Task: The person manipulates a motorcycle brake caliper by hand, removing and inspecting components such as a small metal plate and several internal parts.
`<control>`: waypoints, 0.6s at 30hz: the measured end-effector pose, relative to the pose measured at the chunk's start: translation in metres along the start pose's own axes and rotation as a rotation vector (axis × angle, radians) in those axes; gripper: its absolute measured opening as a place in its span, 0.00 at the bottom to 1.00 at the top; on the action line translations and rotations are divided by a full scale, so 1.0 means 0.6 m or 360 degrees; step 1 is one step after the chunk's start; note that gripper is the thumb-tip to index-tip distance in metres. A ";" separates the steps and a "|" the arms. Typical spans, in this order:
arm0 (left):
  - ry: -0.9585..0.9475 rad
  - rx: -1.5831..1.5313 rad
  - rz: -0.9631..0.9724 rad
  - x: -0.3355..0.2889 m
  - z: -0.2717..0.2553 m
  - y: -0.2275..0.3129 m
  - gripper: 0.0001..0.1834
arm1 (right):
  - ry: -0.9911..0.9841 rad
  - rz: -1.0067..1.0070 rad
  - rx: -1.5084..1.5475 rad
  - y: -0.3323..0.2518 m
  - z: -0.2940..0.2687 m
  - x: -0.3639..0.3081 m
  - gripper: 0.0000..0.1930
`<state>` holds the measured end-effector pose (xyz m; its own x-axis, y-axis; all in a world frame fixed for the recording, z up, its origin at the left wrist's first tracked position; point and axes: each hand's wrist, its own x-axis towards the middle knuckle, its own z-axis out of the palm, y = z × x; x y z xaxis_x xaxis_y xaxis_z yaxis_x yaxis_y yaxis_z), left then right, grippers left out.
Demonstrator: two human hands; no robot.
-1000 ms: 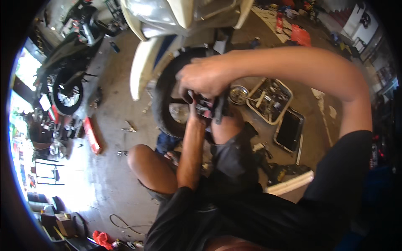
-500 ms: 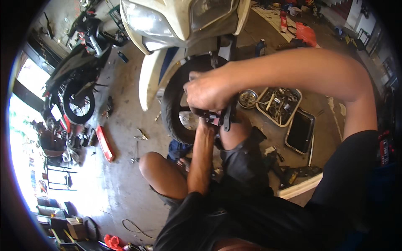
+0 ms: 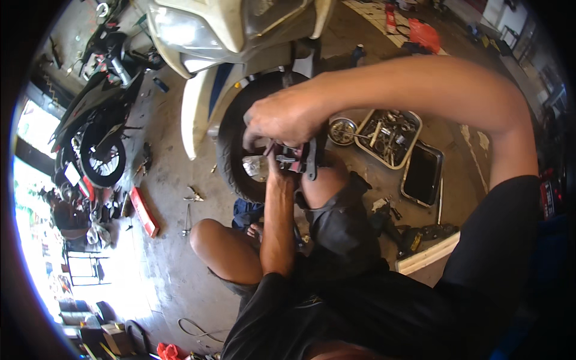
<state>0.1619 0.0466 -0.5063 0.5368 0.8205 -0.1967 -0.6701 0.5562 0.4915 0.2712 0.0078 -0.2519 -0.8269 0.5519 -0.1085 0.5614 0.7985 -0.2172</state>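
Observation:
A dark metal part (image 3: 311, 161) with reddish surfaces, resembling a brake caliper, is in front of the motorcycle's front wheel (image 3: 231, 135). My left hand (image 3: 277, 163) comes up from below and is closed on it; most of its fingers are hidden. Just above, my right hand (image 3: 282, 117) reaches across from the right with bent fingers pointing down. Whatever its fingertips grip is hidden behind the hand. A white front fender (image 3: 195, 114) hangs beside the tyre, and the headlight fairing (image 3: 228, 30) is above it.
Right of the wheel lie a round dish of small parts (image 3: 342, 131), a tray of tools (image 3: 390, 139) and a black tray (image 3: 422, 177). A cordless power tool (image 3: 408, 241) lies near a wooden board (image 3: 427, 253). Leftward are a red box (image 3: 144, 212) and another motorcycle (image 3: 99, 114).
My view has shifted, so the scene sits further left and slightly up. My right hand has opened up a little and lifted, leaving more of the metal part in sight. My left hand remains on it.

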 end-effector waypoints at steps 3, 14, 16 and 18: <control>-0.0133 -0.0185 -0.0172 0.015 -0.043 -0.019 0.31 | -0.0023 -0.0071 -0.0261 0.013 0.031 0.019 0.16; -0.0187 0.0143 -0.0039 -0.066 0.092 0.018 0.32 | -0.0078 0.0112 -0.0133 -0.013 0.025 -0.026 0.16; -0.0299 0.0126 -0.0220 -0.062 0.051 0.022 0.30 | 0.0097 0.0041 -0.0097 0.000 0.055 -0.016 0.15; -0.0362 0.0137 -0.0207 -0.036 -0.007 0.007 0.29 | 0.0174 0.0103 0.0147 0.012 0.093 -0.004 0.14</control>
<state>0.1456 0.0317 -0.5035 0.7236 0.6865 -0.0721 -0.5470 0.6340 0.5467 0.2756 -0.0015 -0.3074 -0.7778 0.6283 -0.0197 0.6036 0.7378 -0.3021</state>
